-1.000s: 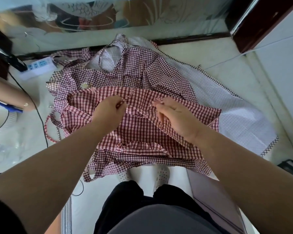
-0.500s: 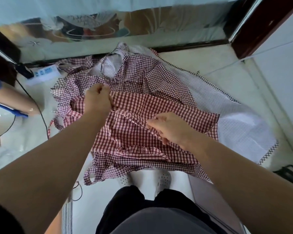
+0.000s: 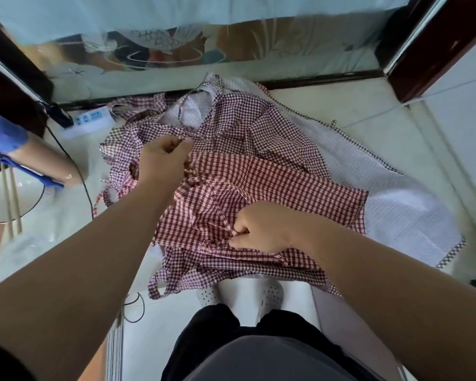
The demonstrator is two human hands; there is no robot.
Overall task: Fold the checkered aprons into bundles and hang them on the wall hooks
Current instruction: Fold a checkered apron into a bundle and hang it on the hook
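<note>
A red-and-white checkered apron (image 3: 280, 182) lies on top of a heap of aprons on the pale floor. My left hand (image 3: 164, 160) grips its upper left edge, bunching the cloth. My right hand (image 3: 261, 229) pinches a fold near its lower middle. Under it lies a darker maroon checkered apron (image 3: 248, 125), crumpled, with its straps spread to the left. A pale lilac apron (image 3: 396, 215) with dark checkered trim is spread flat beneath both, reaching to the right. No wall hooks are in view.
A white power strip (image 3: 90, 121) with a black cable sits at the back left. Another person's leg (image 3: 39, 160) and a blue sleeve (image 3: 0, 130) are at the left. A glass panel (image 3: 204, 50) closes the back, a dark door frame (image 3: 434, 42) the right. My white shoes (image 3: 242, 295) stand below the heap.
My left hand has moved up and left with the red apron's edge. My right hand has drawn a fold down toward me and closed on it. The view has tilted downward a little.
</note>
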